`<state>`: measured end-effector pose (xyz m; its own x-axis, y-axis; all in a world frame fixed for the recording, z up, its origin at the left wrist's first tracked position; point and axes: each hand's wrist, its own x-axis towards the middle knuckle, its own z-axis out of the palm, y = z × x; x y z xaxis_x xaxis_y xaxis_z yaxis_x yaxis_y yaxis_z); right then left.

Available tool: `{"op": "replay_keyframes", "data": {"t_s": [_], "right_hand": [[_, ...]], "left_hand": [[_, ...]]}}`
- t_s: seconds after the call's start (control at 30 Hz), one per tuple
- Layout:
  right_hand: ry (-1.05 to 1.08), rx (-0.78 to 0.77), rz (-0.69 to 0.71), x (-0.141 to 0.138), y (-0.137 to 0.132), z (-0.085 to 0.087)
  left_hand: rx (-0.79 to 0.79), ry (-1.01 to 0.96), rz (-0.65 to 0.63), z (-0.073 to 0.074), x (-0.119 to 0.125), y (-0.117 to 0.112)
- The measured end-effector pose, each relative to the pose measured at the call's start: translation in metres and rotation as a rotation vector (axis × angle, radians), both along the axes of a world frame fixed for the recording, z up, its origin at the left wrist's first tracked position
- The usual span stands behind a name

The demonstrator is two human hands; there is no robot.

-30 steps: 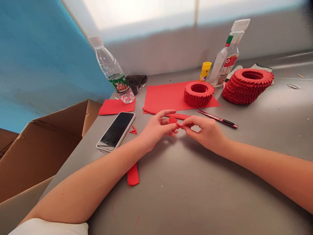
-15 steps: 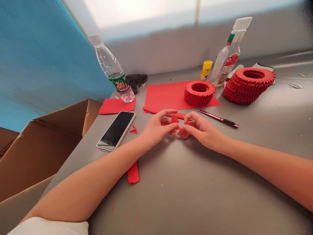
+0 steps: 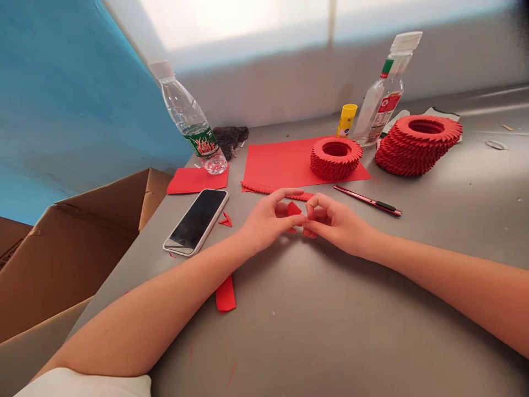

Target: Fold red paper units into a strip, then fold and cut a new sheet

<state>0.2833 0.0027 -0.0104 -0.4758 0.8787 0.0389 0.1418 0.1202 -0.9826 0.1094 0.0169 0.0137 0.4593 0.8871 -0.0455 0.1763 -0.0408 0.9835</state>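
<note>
Both my hands meet at the middle of the grey table (image 3: 330,320). My left hand (image 3: 268,220) and my right hand (image 3: 336,223) pinch one small red paper piece (image 3: 293,209) between thumbs and fingertips, just above the tabletop. Right behind the hands lies a row of folded red paper pieces (image 3: 264,189). A red paper strip (image 3: 225,294) lies under my left forearm, and small red scraps (image 3: 225,220) lie beside a phone (image 3: 196,221).
A red paper sheet (image 3: 281,160) holds a small red paper ring (image 3: 335,157); a larger ring (image 3: 417,143) stands to the right. A craft knife (image 3: 367,200), glue stick (image 3: 346,119), two bottles (image 3: 190,118) (image 3: 384,94) and a smaller red sheet (image 3: 196,180) surround them. An open cardboard box (image 3: 74,242) stands left.
My right hand's fingers curled in and shifted slightly left, closing tighter against my left fingertips on the red paper piece. The arms stayed where they were.
</note>
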Motion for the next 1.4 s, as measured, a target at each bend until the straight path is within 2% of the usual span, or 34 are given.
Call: {"op": "replay_keyframes", "data": {"t_s": [0.17,0.3,0.43,0.57,0.8,0.9,1.07,1.23,1.4], "right_hand": [[-0.014,0.052,0.009,-0.002,-0.001,0.002],[0.019,-0.023,0.011,-0.004,-0.002,0.006],[0.017,-0.079,0.002,-0.003,-0.002,0.005],[-0.056,-0.042,-0.006,-0.001,-0.001,0.002],[-0.328,0.233,-0.105,-0.004,-0.003,0.002],[-0.329,0.237,-0.107,-0.003,-0.002,0.002],[-0.284,0.317,-0.235,0.002,0.000,0.002],[-0.277,0.526,-0.168,0.000,0.000,0.000],[-0.345,0.801,-0.177,0.001,0.002,-0.004]], "left_hand": [[0.056,0.027,0.029,0.001,0.000,-0.002],[0.124,0.067,0.028,0.001,-0.001,-0.003],[0.090,0.067,0.003,0.001,0.000,-0.004],[0.049,0.061,0.000,0.002,0.001,-0.006],[0.068,0.092,-0.041,-0.001,0.001,-0.006],[0.077,0.094,-0.031,-0.001,0.001,-0.005],[0.043,0.061,-0.050,-0.003,0.000,-0.005],[-0.013,0.004,-0.132,-0.007,0.001,-0.007],[-0.023,-0.012,-0.155,-0.008,0.002,-0.006]]}}
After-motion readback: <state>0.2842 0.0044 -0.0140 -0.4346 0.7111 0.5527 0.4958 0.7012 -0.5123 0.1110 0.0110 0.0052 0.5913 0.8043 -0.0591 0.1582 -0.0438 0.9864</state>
